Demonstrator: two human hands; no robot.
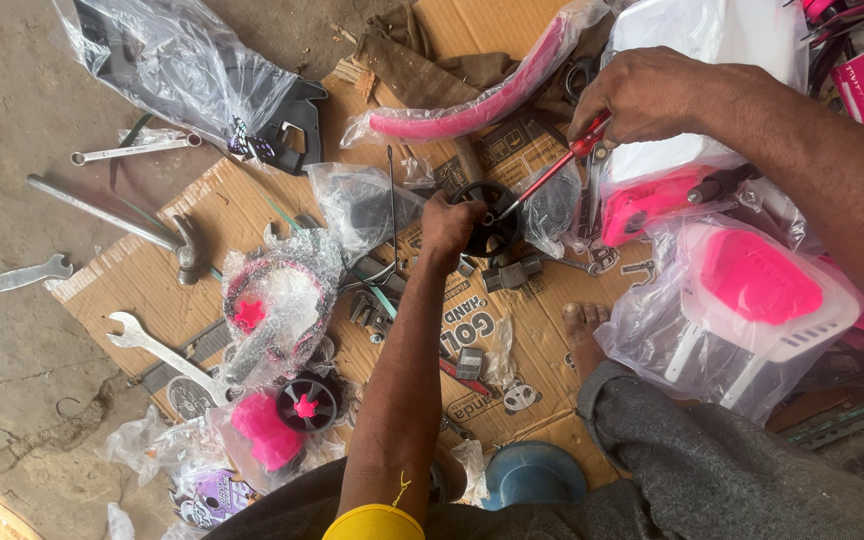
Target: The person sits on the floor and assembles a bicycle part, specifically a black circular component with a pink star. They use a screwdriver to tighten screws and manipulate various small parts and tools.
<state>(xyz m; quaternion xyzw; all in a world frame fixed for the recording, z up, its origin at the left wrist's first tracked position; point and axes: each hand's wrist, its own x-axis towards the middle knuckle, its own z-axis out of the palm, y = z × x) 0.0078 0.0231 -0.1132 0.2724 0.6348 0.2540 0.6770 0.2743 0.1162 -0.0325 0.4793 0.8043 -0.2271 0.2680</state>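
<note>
My left hand [449, 224] grips a small black wheel [493, 222] over a sheet of cardboard [235, 210]. My right hand [642, 95] holds a red-handled screwdriver [552, 165]; its tip rests at the wheel's hub. Small metal brackets [512, 272] lie just below the wheel. A pink curved mudguard in plastic wrap [492, 95] lies beyond the wheel.
A hammer [127, 220], spanners [137, 150] [12, 280] [167, 352] lie at left. Bagged parts: a pink seat [757, 280], a pink-starred wheel [307, 402], a wrapped wheel [272, 305], black parts [182, 65]. My bare foot [584, 335] rests on the cardboard. A blue bowl [532, 472] sits near my knee.
</note>
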